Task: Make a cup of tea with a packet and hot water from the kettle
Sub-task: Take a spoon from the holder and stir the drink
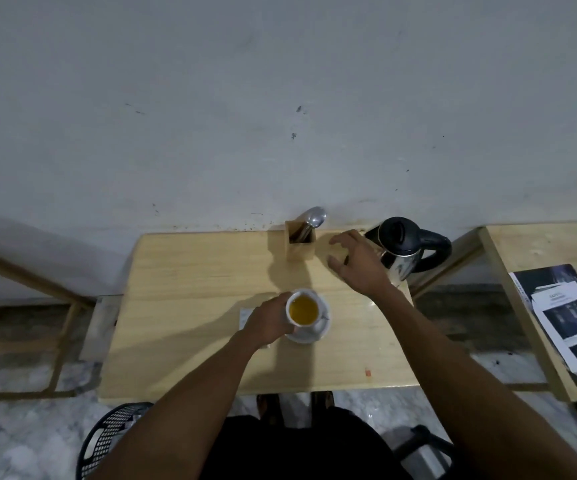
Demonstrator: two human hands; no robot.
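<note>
A white cup (303,309) of amber tea stands on a white saucer (309,332) in the middle of the wooden table (190,306). My left hand (269,320) is wrapped around the cup's left side. My right hand (356,263) hovers with fingers spread over the table's far part, between the wooden spoon holder (300,244) and the steel kettle (405,249) with its black lid and handle, holding nothing. A spoon (311,221) stands in the holder. A pale packet (245,315) lies partly hidden under my left hand.
The table stands against a grey wall. A second wooden table (536,268) at the right carries printed leaflets (571,320). A black mesh basket (107,441) sits on the floor at the lower left. A wooden frame (58,341) stands at the left.
</note>
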